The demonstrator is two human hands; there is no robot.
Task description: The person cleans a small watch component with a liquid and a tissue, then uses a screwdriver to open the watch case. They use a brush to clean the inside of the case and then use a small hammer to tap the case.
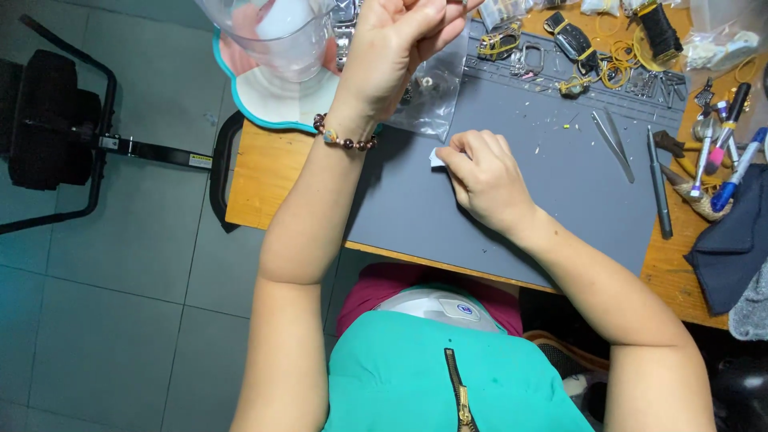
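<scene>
Grey tiled floor [120, 320] fills the left side; one black chair frame [56, 120] stands on it, well apart from the desk; one wooden desk [264, 184] runs across the top right, its front edge near the person's teal zip top [400, 376]; one large grey work mat [520, 200] covers most of the desk; one dark blue cloth [732, 240] lies on the desk's right edge, beside the mat; one clear plastic container [280, 36] sits at the top left on a white board with a teal rim [272, 100]; one clear plastic bag [436, 104] lies on the mat's upper left corner, partly under the raised arm.

Left hand [396, 48] is lifted above the bag, fingers curled into a loose fist; whatever it pinches is too small to tell; one beaded bracelet [344, 138] circles that wrist; right hand [484, 176] rests on the mat, fingertips [452, 156] pinched on one small white scrap [437, 158], which touches the mat left of the hand.

Tools on the mat's right: one pair of tweezers [614, 144], one grey pen-like tool [659, 184]; off the mat, two marker pens, one pink-banded [726, 128], one blue [738, 172]; one wooden-handled tool [692, 196] beneath them; a heap of yellow rubber bands [616, 72] and black straps [572, 40] along the top, count unclear.
</scene>
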